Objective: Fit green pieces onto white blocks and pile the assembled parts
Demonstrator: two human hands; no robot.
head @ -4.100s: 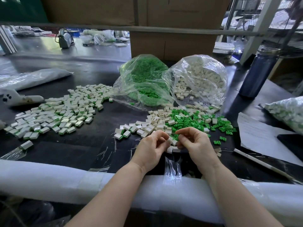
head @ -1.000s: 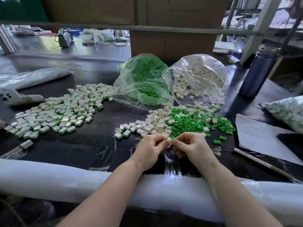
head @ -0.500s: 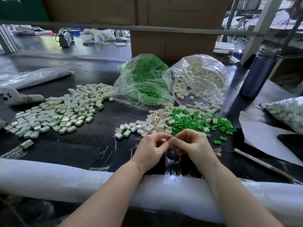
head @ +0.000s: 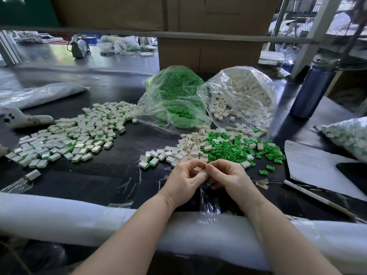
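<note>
While both hands, left [head: 183, 180] and right [head: 228, 178], curl fingers round a mostly hidden white block [head: 198, 169] just above the desk [head: 99, 179], it looks light, stiff, slippery: pinch its side faces.

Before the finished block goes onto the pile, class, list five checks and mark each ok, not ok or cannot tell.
1. Both hands on the part: left hand and right hand meet, fingers curled round a small white block: ok.
2. Green piece fully seated: hidden by the fingers: cannot tell.
3. Assembled pile to the left has bare table beside it for a drop: ok.
4. Loose green pieces within reach ahead of the right hand: ok.
5. Loose white blocks within reach ahead of the left hand: ok.
</note>
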